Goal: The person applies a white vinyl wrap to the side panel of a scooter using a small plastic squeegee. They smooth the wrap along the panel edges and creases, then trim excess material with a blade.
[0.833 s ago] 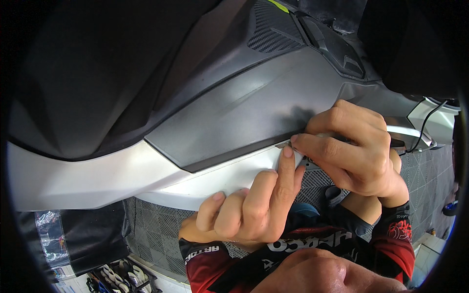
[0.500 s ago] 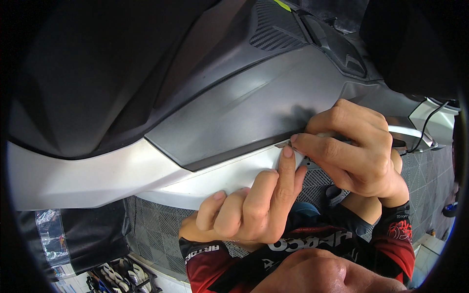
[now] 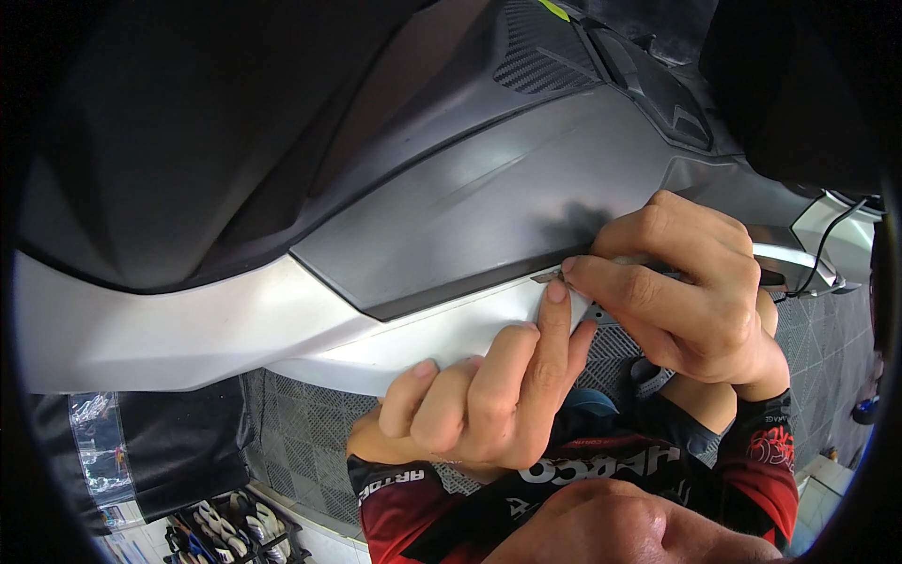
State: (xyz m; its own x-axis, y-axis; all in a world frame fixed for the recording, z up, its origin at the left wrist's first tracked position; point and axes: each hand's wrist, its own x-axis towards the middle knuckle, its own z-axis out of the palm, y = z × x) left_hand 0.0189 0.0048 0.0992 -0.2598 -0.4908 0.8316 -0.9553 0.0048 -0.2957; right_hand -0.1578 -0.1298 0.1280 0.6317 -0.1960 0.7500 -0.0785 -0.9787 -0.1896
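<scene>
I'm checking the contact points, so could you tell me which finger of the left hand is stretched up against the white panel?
The index finger of the left hand; the others stay curled.

Bare hands (image 3: 489,404); red-and-black sleeves (image 3: 404,498) with white lettering.

Two hands are showing: one left hand (image 3: 479,404) and one right hand (image 3: 681,287). They are working on one grey panel (image 3: 470,207) and one white panel (image 3: 235,329). One small blade (image 3: 547,278) is showing, plus one black cable (image 3: 827,244).
</scene>
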